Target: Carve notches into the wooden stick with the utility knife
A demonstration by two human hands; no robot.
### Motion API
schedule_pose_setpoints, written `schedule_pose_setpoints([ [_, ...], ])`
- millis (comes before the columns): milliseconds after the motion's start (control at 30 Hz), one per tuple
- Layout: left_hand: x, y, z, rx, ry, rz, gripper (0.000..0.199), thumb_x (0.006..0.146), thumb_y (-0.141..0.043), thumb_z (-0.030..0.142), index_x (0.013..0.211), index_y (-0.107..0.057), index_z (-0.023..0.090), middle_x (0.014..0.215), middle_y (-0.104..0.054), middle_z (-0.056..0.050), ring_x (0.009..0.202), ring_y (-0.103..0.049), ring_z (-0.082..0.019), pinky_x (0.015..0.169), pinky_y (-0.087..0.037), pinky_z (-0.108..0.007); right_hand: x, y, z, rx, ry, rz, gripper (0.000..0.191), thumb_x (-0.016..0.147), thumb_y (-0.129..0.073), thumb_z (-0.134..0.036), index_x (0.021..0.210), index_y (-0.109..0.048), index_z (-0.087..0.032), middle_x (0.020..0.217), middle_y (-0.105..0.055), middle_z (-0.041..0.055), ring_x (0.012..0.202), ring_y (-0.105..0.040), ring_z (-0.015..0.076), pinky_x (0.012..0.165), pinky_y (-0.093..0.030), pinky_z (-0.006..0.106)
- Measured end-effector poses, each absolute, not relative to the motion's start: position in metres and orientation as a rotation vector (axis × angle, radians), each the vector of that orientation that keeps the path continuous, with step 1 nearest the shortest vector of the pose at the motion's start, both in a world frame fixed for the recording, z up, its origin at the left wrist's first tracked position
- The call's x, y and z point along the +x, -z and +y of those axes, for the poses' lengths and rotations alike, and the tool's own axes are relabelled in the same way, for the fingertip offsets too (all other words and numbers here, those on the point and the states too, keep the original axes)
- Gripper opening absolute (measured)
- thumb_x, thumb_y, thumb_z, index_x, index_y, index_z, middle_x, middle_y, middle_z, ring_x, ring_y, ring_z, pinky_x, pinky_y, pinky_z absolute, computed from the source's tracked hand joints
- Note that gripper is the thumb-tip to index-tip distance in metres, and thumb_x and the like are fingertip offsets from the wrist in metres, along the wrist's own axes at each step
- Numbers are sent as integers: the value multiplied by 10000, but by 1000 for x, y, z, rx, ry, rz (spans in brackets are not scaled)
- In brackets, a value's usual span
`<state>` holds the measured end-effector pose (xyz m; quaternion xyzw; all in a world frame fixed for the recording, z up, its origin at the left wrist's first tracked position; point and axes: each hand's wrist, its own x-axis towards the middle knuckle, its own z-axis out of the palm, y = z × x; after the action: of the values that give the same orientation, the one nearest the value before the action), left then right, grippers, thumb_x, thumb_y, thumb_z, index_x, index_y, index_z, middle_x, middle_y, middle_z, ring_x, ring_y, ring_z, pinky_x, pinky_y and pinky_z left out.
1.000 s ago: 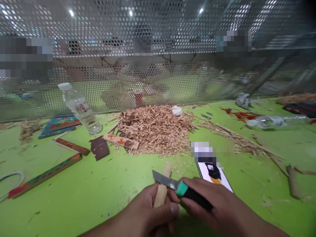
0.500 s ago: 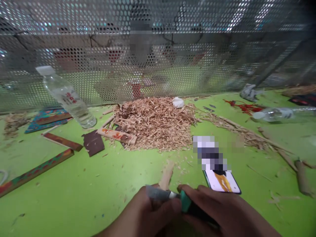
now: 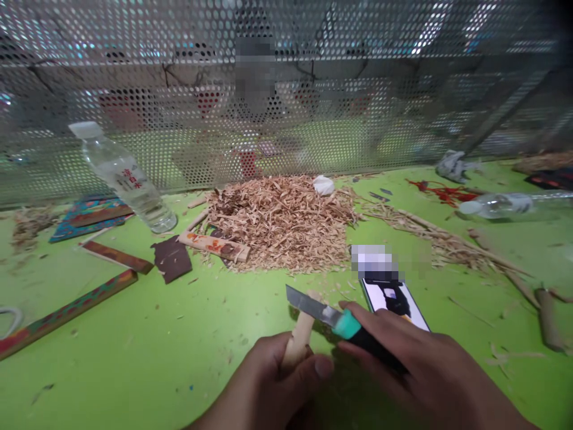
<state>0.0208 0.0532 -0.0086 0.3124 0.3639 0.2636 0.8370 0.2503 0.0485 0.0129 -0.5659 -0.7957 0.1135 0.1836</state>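
Note:
My left hand (image 3: 273,382) grips a pale wooden stick (image 3: 301,334) that points away from me over the green table (image 3: 147,352). My right hand (image 3: 416,376) holds a utility knife (image 3: 333,319) with a teal and black handle. Its grey blade lies across the far end of the stick, edge against the wood. A large heap of wood shavings (image 3: 280,221) sits just beyond the stick.
A phone (image 3: 394,298) lies beside my right hand. A water bottle (image 3: 123,176) leans at the back left, another bottle (image 3: 505,205) lies at the right. Painted wooden strips (image 3: 67,310) and a dark piece (image 3: 171,260) lie left. A perforated metal screen (image 3: 286,95) closes the back.
The knife blade has slid forward along the stick from near my left fingers to the stick's far end. The view has steadied after dipping.

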Motion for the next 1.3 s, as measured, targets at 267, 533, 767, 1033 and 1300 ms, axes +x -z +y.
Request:
schedule_pose_setpoints([
  [267, 20, 10, 54, 658, -538, 762, 374, 874, -872, 500, 927, -728, 159, 746, -629, 28, 650, -539, -78, 604, -393, -189, 241, -24, 45, -1483, -946, -2324, 81, 1016, -645, -271, 1044, -715, -298, 815, -770, -15, 659, -727, 183, 621, -582, 238],
  [533, 16, 13, 56, 677, -546, 736, 387, 860, -896, 474, 967, -681, 171, 776, -614, 32, 687, -530, -77, 620, -367, -193, 236, -36, 50, -1456, -1057, -2298, 130, 995, -652, -264, 890, -724, -289, 746, -765, -36, 600, -698, 152, 567, -537, 200],
  [767, 24, 10, 51, 535, -622, 699, 385, 750, -984, 437, 884, -744, 168, 773, -700, 12, 718, -610, -107, 663, -442, -202, 238, -21, 41, -1516, -953, -2364, 105, 1043, -615, -337, 1016, -703, -287, 814, -757, -1, 642, -702, 190, 599, -561, 259],
  [1033, 28, 14, 46, 531, -672, 642, 319, 882, -872, 460, 920, -801, 152, 796, -718, -38, 824, -654, -169, 772, -488, -258, 233, -14, 34, -1529, -753, -2315, 178, 1034, -629, -329, 1159, -755, -316, 848, -809, 25, 650, -755, 218, 588, -612, 273],
  [1300, 25, 16, 48, 587, -625, 753, 492, 835, -876, 582, 812, -733, 112, 797, -625, -30, 708, -505, -108, 683, -403, -234, 236, -3, 32, -1509, -681, -2342, 304, 1058, -601, -366, 1328, -733, -325, 865, -824, 37, 671, -782, 239, 634, -670, 306],
])
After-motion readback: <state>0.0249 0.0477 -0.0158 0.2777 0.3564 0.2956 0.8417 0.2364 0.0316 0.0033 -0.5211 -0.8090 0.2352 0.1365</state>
